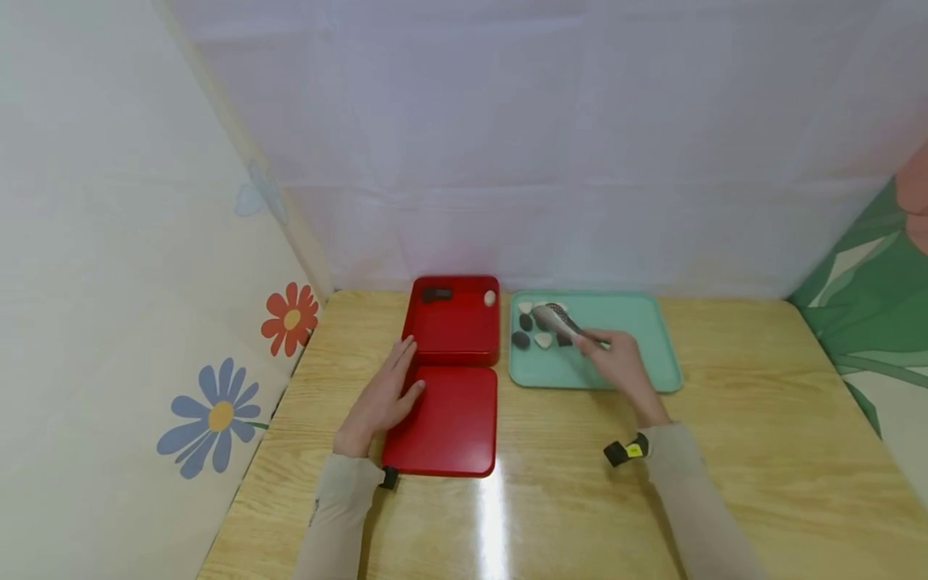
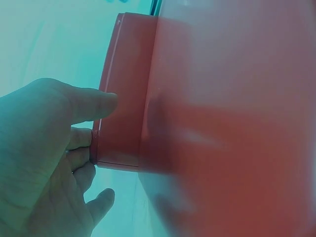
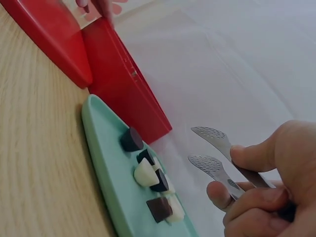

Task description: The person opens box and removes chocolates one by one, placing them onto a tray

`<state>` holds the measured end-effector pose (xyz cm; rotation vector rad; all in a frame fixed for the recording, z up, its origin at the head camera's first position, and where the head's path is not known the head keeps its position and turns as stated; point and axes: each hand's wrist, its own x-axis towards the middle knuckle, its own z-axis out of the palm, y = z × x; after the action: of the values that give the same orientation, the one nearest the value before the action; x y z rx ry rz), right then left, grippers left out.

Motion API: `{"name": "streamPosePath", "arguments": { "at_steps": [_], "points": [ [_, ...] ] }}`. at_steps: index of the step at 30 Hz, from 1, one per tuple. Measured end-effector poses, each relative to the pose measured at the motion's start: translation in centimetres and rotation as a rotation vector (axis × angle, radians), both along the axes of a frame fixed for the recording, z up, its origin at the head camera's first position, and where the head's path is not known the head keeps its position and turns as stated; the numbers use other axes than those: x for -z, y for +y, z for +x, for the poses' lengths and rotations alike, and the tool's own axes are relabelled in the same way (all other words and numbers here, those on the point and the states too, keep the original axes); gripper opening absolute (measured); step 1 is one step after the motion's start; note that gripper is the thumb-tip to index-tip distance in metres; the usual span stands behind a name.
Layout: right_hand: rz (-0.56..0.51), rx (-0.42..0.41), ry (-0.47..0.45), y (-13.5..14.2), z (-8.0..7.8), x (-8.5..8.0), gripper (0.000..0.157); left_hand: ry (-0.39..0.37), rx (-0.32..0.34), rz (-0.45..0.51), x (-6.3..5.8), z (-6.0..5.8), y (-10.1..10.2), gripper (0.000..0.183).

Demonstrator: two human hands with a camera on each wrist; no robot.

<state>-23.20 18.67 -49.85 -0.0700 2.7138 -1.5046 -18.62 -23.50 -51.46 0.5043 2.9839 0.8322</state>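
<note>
My right hand (image 1: 619, 358) grips a pair of metal tongs (image 3: 224, 146) with perforated tips. Those tips stand apart with nothing between them, and in the head view they overlap the left part of a mint-green tray (image 1: 623, 338). On the tray lie several dark pieces (image 3: 132, 140) and white pieces (image 3: 146, 173), like small chocolates. My left hand (image 1: 380, 403) has its fingers extended along the left side of a red box (image 1: 457, 330), near its front corner. Inside the box are a dark piece (image 1: 437, 295) at the back left and a white piece (image 1: 490, 298) at the back right.
A flat red lid (image 1: 453, 423) lies in front of the box, partly beside my left hand. Box and tray stand side by side near the table's back edge, close to a white cloth wall (image 1: 464, 161). Flowered panels border the wooden table (image 1: 565, 499) at both sides.
</note>
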Motion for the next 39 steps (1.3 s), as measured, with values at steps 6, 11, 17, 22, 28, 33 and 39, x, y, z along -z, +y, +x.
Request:
{"name": "streamPosePath", "arguments": {
  "at_steps": [6,11,17,22,28,33,39],
  "points": [
    [0.040,-0.023,0.053,-1.6,-1.2,-1.2,0.055,0.008,0.003,-0.002,-0.2,0.0,0.0,0.077],
    [0.045,-0.059,0.102,-3.3,-2.4,-2.2,0.054,0.012,0.003,-0.005,-0.3,0.0,-0.2,0.076],
    [0.051,-0.112,0.139,-5.5,-4.1,-3.0,0.048,0.012,-0.005,-0.006,-0.3,0.0,-0.3,0.077],
    [0.096,-0.143,0.163,-7.2,-5.5,-3.5,0.040,0.010,-0.002,-0.008,-0.3,0.1,-0.3,0.077],
    [0.134,-0.195,0.160,-8.9,-6.5,-3.8,0.035,0.010,0.003,-0.005,-0.2,0.0,-0.1,0.076],
    [0.178,-0.216,0.204,-10.6,-7.4,-3.7,0.029,0.016,0.007,-0.002,-0.2,0.0,0.0,0.075],
    [0.374,-0.263,0.273,-13.0,-8.3,-3.8,0.025,0.025,0.011,0.007,-0.2,0.0,0.0,0.074]
  ]
}}
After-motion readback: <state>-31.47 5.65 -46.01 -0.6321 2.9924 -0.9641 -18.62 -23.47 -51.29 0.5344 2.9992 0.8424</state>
